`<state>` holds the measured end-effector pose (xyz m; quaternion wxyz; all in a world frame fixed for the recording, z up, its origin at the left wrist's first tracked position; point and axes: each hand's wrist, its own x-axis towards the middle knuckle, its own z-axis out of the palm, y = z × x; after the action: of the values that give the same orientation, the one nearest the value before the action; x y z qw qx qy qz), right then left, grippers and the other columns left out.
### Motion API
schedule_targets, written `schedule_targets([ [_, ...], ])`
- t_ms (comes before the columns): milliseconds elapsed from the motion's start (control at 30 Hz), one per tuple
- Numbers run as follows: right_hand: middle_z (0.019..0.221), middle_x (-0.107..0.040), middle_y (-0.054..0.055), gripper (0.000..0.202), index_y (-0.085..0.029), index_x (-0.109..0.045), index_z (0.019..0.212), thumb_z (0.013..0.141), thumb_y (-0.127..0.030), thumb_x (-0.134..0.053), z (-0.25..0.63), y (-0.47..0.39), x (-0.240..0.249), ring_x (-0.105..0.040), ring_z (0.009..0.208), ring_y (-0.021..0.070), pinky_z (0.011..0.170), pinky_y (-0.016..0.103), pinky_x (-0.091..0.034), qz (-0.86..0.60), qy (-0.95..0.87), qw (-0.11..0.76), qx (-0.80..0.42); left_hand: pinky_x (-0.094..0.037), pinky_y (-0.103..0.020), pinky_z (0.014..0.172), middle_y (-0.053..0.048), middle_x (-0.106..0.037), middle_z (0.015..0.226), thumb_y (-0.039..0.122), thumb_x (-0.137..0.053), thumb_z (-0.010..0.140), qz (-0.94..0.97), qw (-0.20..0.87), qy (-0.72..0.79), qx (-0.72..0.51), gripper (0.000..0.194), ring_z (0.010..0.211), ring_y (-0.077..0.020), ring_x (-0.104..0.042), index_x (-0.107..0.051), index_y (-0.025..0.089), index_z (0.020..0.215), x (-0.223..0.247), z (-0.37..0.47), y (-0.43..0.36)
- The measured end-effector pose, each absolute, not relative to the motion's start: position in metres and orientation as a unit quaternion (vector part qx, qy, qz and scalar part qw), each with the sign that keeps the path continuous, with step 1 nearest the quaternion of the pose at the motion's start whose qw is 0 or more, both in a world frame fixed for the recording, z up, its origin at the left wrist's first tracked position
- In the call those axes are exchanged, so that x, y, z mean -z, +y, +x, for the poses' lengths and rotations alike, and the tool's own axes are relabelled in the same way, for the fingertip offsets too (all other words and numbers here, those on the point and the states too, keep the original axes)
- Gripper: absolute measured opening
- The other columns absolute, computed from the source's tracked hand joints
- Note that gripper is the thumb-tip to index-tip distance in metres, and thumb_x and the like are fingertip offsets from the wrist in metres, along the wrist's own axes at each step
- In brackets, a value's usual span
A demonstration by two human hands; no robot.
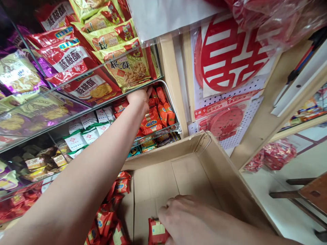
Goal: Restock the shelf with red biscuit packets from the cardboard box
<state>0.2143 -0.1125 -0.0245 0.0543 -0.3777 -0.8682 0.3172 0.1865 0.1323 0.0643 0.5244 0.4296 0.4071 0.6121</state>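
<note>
My left hand (139, 97) reaches into a shelf compartment of small red snack packets (150, 120), just under the bags on the shelf above. Its fingers are mostly hidden among the packets, so I cannot tell what they grip. Low in an open cardboard box (237, 180), my right hand (182, 216) is closed on a red snack packet (156, 231) with a pale yellow label, pinched at its right side. More loose red packets (104, 217) lie heaped along the box's left part, partly behind my left forearm.
Yellow biscuit bags (125, 66) and red walnut biscuit bags (70, 58) fill the upper shelf. White-and-green packets (89, 134) sit left of my forearm. A wooden post (173, 78) borders the shelf. A red-and-white round decoration (235, 54) hangs right; a wooden stool (311, 194) stands beyond.
</note>
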Motion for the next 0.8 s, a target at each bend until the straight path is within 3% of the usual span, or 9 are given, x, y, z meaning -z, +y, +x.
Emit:
schedule_targets([
  [133, 0.072, -0.069, 0.009, 0.02, -0.012, -0.066, 0.082, 0.073, -0.029, -0.06, 0.215, -0.114, 0.025, -0.064, 0.064, 0.0205, 0.044, 0.026, -0.028, -0.381, -0.865, 0.052, -0.323, -0.054, -0.02, 0.072, 0.007, -0.053, 0.124, 0.001, -0.039, 0.085, 0.425, 0.474, 0.398, -0.661, 0.041, 0.107, -0.0119, -0.052, -0.055, 0.032, 0.107, -0.064, 0.187, 0.138],
  [233, 0.071, -0.068, 0.008, 0.016, -0.013, -0.065, 0.079, 0.073, -0.026, -0.06, 0.219, -0.116, 0.023, -0.064, 0.064, 0.0195, 0.046, 0.026, -0.03, -0.389, -0.864, 0.066, -0.313, -0.052, -0.018, 0.07, 0.005, -0.051, 0.126, -0.006, -0.039, 0.081, 0.425, 0.482, 0.405, -0.65, 0.042, 0.109, -0.0119, -0.05, -0.057, 0.026, 0.102, -0.065, 0.186, 0.136],
  [333, 0.071, -0.067, 0.008, 0.013, -0.012, -0.064, 0.077, 0.075, -0.023, -0.058, 0.22, -0.119, 0.024, -0.064, 0.069, 0.0198, 0.05, 0.026, -0.033, -0.395, -0.871, 0.072, -0.283, -0.049, -0.017, 0.071, 0.005, -0.055, 0.12, -0.008, -0.03, 0.082, 0.438, 0.499, 0.4, -0.632, 0.044, 0.114, -0.0099, -0.045, -0.058, 0.022, 0.096, -0.066, 0.185, 0.133],
  [467, 0.064, -0.065, 0.007, 0.021, -0.013, -0.063, 0.073, 0.076, -0.033, -0.057, 0.219, -0.121, 0.037, -0.062, 0.061, 0.0185, 0.05, 0.026, -0.034, -0.385, -0.88, 0.109, -0.255, -0.047, -0.019, 0.07, 0.002, -0.063, 0.107, -0.002, -0.021, 0.087, 0.472, 0.511, 0.379, -0.61, 0.044, 0.111, -0.0093, -0.047, -0.059, 0.019, 0.087, -0.066, 0.182, 0.129],
  [600, 0.059, -0.064, 0.005, 0.023, -0.014, -0.063, 0.071, 0.074, -0.036, -0.057, 0.219, -0.119, 0.046, -0.06, 0.055, 0.0166, 0.046, 0.025, -0.032, -0.382, -0.886, 0.124, -0.232, -0.049, -0.018, 0.069, 0.005, -0.065, 0.1, -0.003, -0.031, 0.082, 0.487, 0.509, 0.375, -0.603, 0.041, 0.099, -0.0077, -0.054, -0.058, 0.026, 0.092, -0.067, 0.181, 0.129],
  [800, 0.065, -0.067, 0.007, 0.037, -0.012, -0.065, 0.076, 0.074, -0.047, -0.052, 0.218, -0.103, 0.039, -0.059, 0.058, 0.016, 0.042, 0.023, -0.033, -0.383, -0.883, 0.041, -0.268, -0.053, -0.018, 0.068, 0.007, -0.065, 0.098, -0.009, -0.033, 0.074, 0.482, 0.517, 0.338, -0.621, 0.055, 0.088, -0.0073, -0.059, -0.054, 0.034, 0.102, -0.07, 0.182, 0.131],
])
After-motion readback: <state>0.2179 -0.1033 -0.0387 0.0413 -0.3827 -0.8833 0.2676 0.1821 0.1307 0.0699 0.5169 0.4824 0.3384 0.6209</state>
